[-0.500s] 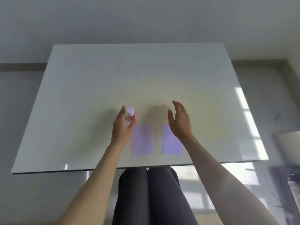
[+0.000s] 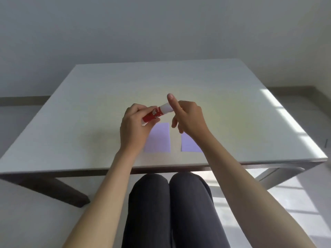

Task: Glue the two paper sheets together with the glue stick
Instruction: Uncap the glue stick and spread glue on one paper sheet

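Observation:
A red glue stick [image 2: 153, 114] with a white cap [image 2: 166, 107] is held tilted above the table, cap end up and to the right. My left hand [image 2: 133, 127] grips its red body. My right hand [image 2: 188, 117] has its fingers on the white cap, thumb sticking up. Below the hands two small lilac paper sheets lie flat side by side near the table's front edge: the left sheet [image 2: 159, 139] and the right sheet [image 2: 189, 144], which my right wrist partly covers.
The white table [image 2: 89, 104] spreads wide around the sheets. Its front edge runs just above my knees [image 2: 170, 203]. A dark table leg [image 2: 68, 192] slants at lower left. A grey wall stands behind.
My left hand has lifted the glue stick off the table and tilted it. My right hand has come in from open and taken the cap. The camera view has tipped upward.

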A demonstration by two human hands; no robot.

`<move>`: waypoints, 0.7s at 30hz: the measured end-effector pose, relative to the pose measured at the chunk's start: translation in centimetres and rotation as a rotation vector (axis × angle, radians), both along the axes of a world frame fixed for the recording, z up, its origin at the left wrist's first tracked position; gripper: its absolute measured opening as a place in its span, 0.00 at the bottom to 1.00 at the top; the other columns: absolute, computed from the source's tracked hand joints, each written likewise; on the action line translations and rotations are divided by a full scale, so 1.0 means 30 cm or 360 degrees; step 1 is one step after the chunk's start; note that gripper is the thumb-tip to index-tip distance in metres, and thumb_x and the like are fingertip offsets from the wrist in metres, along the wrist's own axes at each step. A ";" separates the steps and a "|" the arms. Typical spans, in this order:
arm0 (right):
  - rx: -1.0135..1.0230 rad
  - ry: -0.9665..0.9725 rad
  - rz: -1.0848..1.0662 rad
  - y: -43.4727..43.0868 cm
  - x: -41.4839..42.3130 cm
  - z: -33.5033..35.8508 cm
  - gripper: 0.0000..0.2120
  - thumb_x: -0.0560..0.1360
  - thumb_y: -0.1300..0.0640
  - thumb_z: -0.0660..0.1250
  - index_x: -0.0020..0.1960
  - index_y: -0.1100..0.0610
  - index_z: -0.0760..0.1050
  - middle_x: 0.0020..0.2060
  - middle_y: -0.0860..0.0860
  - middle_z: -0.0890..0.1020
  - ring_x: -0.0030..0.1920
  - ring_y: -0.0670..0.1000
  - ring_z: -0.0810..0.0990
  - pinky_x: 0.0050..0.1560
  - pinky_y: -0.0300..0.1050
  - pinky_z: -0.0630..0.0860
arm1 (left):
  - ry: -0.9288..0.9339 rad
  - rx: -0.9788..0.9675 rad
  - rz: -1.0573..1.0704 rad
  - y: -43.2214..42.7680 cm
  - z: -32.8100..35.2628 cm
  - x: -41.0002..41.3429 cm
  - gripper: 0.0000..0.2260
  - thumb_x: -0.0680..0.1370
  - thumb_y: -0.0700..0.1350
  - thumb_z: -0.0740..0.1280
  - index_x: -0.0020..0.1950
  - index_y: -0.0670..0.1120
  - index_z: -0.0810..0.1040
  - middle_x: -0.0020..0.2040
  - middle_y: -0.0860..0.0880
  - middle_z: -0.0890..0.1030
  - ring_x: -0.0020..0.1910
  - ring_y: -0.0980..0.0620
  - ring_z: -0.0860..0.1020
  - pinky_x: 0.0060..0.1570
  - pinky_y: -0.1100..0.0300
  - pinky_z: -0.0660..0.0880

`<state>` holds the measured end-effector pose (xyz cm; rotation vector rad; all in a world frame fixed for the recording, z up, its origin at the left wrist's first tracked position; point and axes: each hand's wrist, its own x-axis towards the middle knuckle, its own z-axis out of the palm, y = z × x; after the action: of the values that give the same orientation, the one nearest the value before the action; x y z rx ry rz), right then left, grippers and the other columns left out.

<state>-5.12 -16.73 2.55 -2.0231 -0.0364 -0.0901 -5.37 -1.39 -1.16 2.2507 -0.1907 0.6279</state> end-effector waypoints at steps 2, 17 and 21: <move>-0.0055 0.0063 0.0043 -0.012 -0.029 0.032 0.30 0.77 0.38 0.56 0.37 0.64 0.79 0.23 0.56 0.79 0.19 0.50 0.70 0.30 0.39 0.72 | -0.0048 0.0108 -0.0031 -0.008 0.037 -0.037 0.15 0.69 0.42 0.74 0.55 0.47 0.83 0.46 0.48 0.79 0.47 0.48 0.76 0.43 0.62 0.70; 0.0167 -0.0226 0.0227 -0.122 0.018 0.063 0.03 0.74 0.61 0.68 0.43 0.55 0.74 0.37 0.53 0.79 0.32 0.52 0.80 0.36 0.43 0.77 | 0.0096 0.0318 -0.0148 -0.003 0.118 -0.037 0.11 0.73 0.47 0.71 0.54 0.48 0.82 0.46 0.49 0.79 0.44 0.49 0.76 0.41 0.56 0.73; -0.0154 -0.0295 -0.0445 -0.227 0.136 0.007 0.09 0.71 0.59 0.69 0.50 0.61 0.77 0.40 0.55 0.80 0.38 0.54 0.79 0.42 0.44 0.73 | 0.0512 -0.0296 -0.0329 0.016 0.095 -0.048 0.07 0.77 0.46 0.66 0.53 0.48 0.80 0.43 0.49 0.81 0.39 0.51 0.80 0.43 0.63 0.74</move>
<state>-1.05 -23.56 2.77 -2.1004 0.1281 -0.4603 -6.81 -0.90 1.69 2.0830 -0.1920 0.1624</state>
